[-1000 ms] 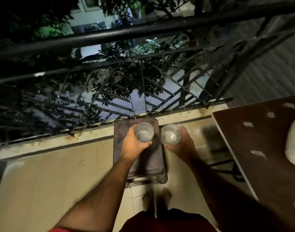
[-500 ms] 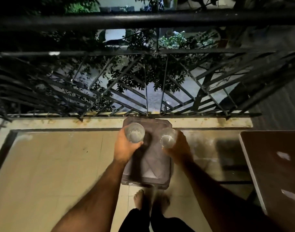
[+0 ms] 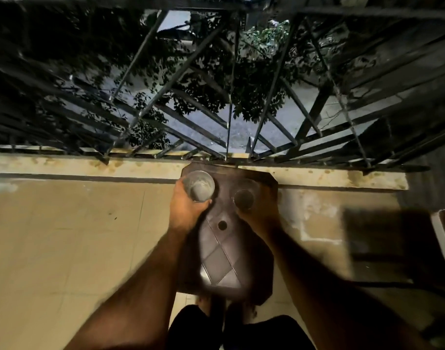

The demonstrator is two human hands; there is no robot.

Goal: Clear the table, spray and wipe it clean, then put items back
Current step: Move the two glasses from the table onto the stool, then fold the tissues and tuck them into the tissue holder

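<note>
My left hand is wrapped around a clear drinking glass, seen from above over the far left corner of a dark brown plastic stool. A second clear glass, dimmer and in shadow, is gripped by my right hand low over the stool's far right part. Whether either glass touches the seat I cannot tell. The brown table shows only as an edge at the far right.
A black metal balcony railing on a stained concrete curb runs right behind the stool. Beige floor tiles spread to the left. My bare feet stand just before the stool. A dark shadow lies between stool and table.
My head has leaned forward and down, so the stool looks larger. Both hands have lowered with the glasses toward the stool's far end; the right glass has sunk into shadow.
</note>
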